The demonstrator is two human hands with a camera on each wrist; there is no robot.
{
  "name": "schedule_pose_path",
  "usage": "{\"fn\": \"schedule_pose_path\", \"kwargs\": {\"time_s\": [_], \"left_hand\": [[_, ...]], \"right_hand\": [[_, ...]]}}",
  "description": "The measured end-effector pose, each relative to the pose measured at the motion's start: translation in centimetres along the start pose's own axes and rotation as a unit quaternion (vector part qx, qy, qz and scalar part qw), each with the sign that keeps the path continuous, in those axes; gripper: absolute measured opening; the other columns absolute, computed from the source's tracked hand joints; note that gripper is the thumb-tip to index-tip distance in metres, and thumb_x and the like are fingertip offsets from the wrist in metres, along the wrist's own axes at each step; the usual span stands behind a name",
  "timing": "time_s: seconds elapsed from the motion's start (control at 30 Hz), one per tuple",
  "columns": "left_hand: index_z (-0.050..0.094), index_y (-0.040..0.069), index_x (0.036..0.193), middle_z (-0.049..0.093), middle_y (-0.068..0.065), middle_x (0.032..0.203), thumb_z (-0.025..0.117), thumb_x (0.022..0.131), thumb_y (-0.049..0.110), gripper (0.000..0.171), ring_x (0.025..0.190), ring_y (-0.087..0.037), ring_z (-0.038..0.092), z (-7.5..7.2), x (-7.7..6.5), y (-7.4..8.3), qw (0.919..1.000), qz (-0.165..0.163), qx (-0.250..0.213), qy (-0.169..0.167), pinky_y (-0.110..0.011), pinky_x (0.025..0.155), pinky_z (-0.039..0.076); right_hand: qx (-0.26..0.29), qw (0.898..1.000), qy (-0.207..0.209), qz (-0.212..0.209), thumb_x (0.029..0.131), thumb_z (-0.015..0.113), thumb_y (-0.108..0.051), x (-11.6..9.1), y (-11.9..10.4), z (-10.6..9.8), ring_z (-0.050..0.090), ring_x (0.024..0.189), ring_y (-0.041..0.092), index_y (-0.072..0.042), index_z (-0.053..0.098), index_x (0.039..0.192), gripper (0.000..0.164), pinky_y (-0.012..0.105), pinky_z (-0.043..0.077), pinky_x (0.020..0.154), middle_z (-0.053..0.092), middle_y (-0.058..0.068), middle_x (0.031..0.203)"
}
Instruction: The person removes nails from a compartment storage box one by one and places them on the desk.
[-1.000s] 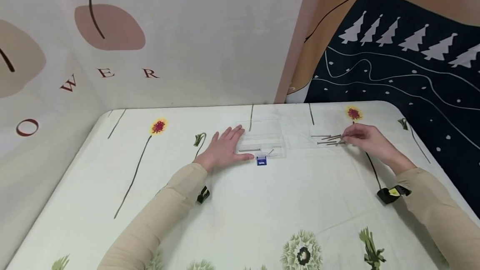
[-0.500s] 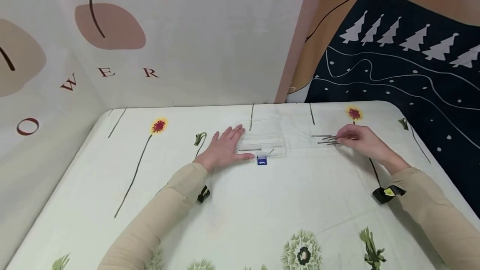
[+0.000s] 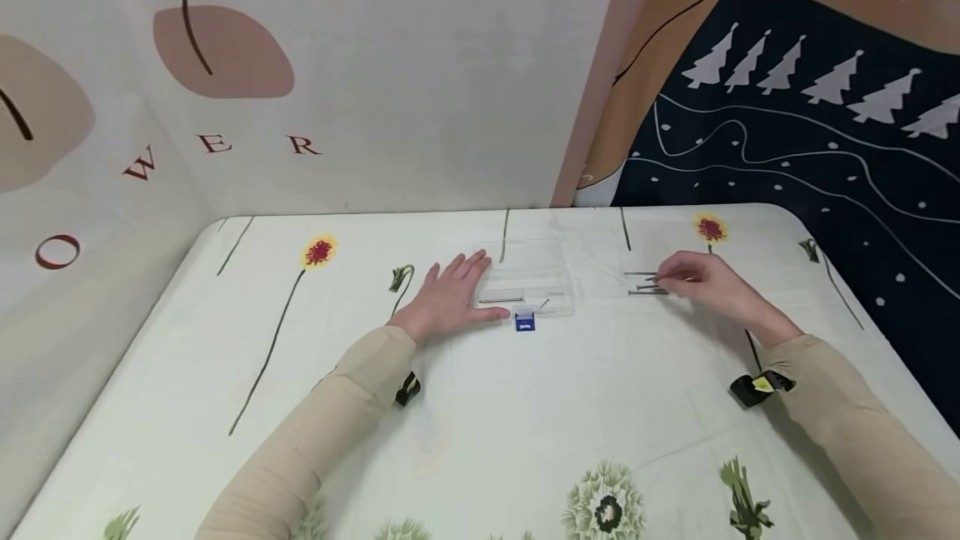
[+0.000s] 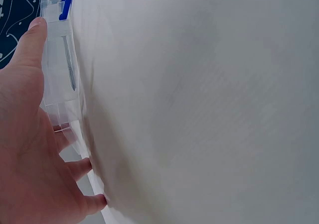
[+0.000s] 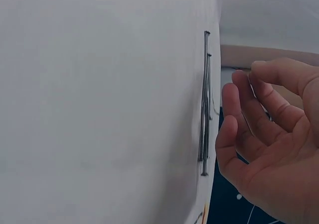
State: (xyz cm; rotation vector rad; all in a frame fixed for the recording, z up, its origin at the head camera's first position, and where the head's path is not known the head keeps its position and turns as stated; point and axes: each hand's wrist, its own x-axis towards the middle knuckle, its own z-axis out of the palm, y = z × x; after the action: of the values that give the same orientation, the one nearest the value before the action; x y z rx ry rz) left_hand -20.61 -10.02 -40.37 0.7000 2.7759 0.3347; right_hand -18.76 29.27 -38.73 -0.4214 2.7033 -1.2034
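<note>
My left hand (image 3: 452, 297) rests with spread fingers against the left side of a clear plastic compartment box (image 3: 558, 280). A blue latch (image 3: 524, 322) sits at the box's front. Inside lie a long nail (image 3: 501, 300) and a shorter metal piece (image 3: 543, 304). In the left wrist view, my thumb (image 4: 36, 40) lies along the box wall, close to the long nail (image 4: 69, 62). My right hand (image 3: 701, 280) is over several loose nails (image 3: 647, 292) on the table, fingers bent, thumb tip near the index fingertip. I cannot tell whether a nail is between them.
A white flowered cloth covers the table (image 3: 510, 423). Its far edge meets a pale printed curtain (image 3: 420, 107), and a dark cloth with white trees (image 3: 750, 157) hangs past the right edge. A black wrist camera (image 3: 750, 390) sits under the right sleeve.
My right hand has moved left over the loose nails, and the frontmost nail now lies farther left. My left hand stays against the box.
</note>
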Motion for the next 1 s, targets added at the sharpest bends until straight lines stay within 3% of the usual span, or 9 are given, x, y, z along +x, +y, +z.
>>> {"fn": "schedule_pose_path", "kwargs": {"time_s": [0.47, 1.0], "left_hand": [[0.017, 0.012, 0.155, 0.009, -0.003, 0.161, 0.049, 0.085, 0.073, 0.099, 0.145, -0.032, 0.010, 0.0, 0.0, -0.1, 1.0000, 0.001, -0.007, 0.001, -0.060, 0.112, 0.008], [0.017, 0.012, 0.156, 0.007, -0.002, 0.161, 0.052, 0.084, 0.072, 0.099, 0.145, -0.031, 0.009, 0.0, -0.1, -0.2, 0.9998, 0.006, -0.017, -0.002, -0.059, 0.112, 0.006]], "right_hand": [[0.043, 0.998, -0.032, -0.026, 0.094, 0.062, -0.005, 2.3, -2.3, 2.9, 0.059, 0.090, 0.022, 0.002, 0.066, 0.103, 0.013, 0.020, 0.047, 0.082, 0.065, 0.013, 0.103], [0.049, 0.996, -0.048, -0.064, 0.093, 0.061, -0.004, 4.4, -4.4, 5.9, 0.054, 0.102, 0.026, 0.000, 0.068, 0.106, 0.016, 0.043, 0.045, 0.088, 0.064, 0.012, 0.110]]}}
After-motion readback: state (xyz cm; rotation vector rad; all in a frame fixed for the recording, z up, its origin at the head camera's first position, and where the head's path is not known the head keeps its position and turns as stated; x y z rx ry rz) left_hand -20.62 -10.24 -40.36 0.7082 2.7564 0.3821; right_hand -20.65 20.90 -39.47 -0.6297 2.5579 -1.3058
